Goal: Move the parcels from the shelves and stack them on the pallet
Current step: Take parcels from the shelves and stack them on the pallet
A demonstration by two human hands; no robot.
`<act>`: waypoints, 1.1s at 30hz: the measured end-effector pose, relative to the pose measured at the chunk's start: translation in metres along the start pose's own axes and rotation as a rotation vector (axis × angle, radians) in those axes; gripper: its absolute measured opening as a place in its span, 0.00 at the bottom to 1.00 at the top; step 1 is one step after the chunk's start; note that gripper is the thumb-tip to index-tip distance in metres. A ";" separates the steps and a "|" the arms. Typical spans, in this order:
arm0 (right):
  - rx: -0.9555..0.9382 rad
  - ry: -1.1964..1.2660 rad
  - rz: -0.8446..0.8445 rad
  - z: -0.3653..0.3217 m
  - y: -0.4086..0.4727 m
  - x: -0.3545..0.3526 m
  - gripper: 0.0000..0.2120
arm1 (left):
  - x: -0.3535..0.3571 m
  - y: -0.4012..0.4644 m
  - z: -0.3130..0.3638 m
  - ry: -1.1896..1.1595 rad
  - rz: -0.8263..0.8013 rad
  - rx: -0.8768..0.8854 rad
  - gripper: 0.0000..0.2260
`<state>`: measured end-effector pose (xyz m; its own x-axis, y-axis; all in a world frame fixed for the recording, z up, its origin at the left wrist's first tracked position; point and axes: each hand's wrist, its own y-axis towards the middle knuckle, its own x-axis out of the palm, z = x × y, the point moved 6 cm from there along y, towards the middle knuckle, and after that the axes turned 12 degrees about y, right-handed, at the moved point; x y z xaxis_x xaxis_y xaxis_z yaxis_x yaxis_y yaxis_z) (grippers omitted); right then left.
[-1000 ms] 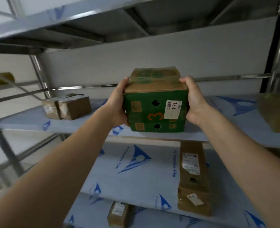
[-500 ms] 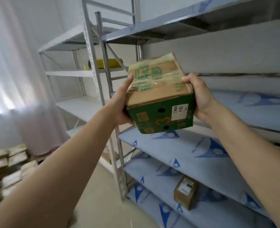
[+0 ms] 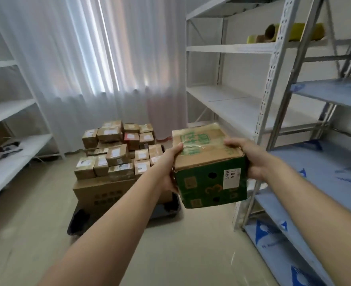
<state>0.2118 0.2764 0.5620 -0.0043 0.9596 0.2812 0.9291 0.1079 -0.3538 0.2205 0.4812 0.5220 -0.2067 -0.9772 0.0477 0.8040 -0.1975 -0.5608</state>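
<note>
Two bare hands carry one green-and-brown parcel (image 3: 209, 166) in mid-air, above the pale floor (image 3: 182, 250) and beside the corner post of a blue-lined shelving unit (image 3: 323, 166) on the right. The left hand (image 3: 168, 168) clasps the box's left side, thumb hooked over the taped top edge; its other fingers are behind the carton and cannot be seen. The right hand (image 3: 251, 159) grips the right side, fingers curled together over the top corner. The parcel is roughly cube-shaped, with no clear long axis; it is tilted, its brown printed top tipped toward the camera and its green face, bearing a white label (image 3: 231, 178) marked "78-4", pointing back at the wearer. Ahead and to the left, one dark pallet (image 3: 166, 209) on the floor holds a stack of parcels (image 3: 116, 153): one large carton (image 3: 100, 193) at the base and well over a dozen small brown boxes piled on it, too tightly packed for an exact count. Two further white shelving units are in view, one at far left (image 3: 9, 112) and one behind the blue-lined rack (image 3: 230, 96), which carries yellow rolls (image 3: 288, 34) on an upper level. White curtains (image 3: 87, 58) cover the back wall.
</note>
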 end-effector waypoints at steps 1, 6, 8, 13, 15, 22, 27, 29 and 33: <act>0.036 0.000 -0.011 0.008 0.023 0.011 0.21 | -0.016 0.011 -0.006 -0.035 0.010 -0.030 0.24; 0.186 -0.025 -0.058 0.043 0.147 0.061 0.21 | -0.102 0.077 -0.018 -0.156 0.131 -0.144 0.26; 0.243 -0.038 -0.085 0.055 0.194 0.084 0.20 | -0.136 0.103 -0.015 -0.176 0.188 -0.173 0.24; 0.348 -0.004 -0.164 0.073 0.292 0.146 0.17 | -0.220 0.152 0.002 -0.199 0.320 -0.257 0.21; 0.371 0.006 -0.198 0.076 0.326 0.172 0.19 | -0.251 0.162 0.010 -0.220 0.379 -0.259 0.20; 0.445 -0.035 -0.343 0.100 0.413 0.288 0.23 | -0.372 0.180 0.009 -0.321 0.510 -0.276 0.22; 0.502 -0.051 -0.370 0.125 0.465 0.365 0.24 | -0.473 0.206 0.010 -0.364 0.536 -0.295 0.29; 0.522 -0.044 -0.364 0.129 0.485 0.395 0.24 | -0.511 0.214 0.020 -0.325 0.553 -0.297 0.29; 0.499 -0.066 -0.361 0.124 0.513 0.455 0.22 | -0.577 0.225 0.043 -0.310 0.503 -0.274 0.29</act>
<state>0.6407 0.8005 0.3973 -0.3238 0.8522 0.4110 0.5801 0.5220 -0.6253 0.5447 0.9977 0.4040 0.3610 -0.9305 -0.0621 0.5814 0.2766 -0.7652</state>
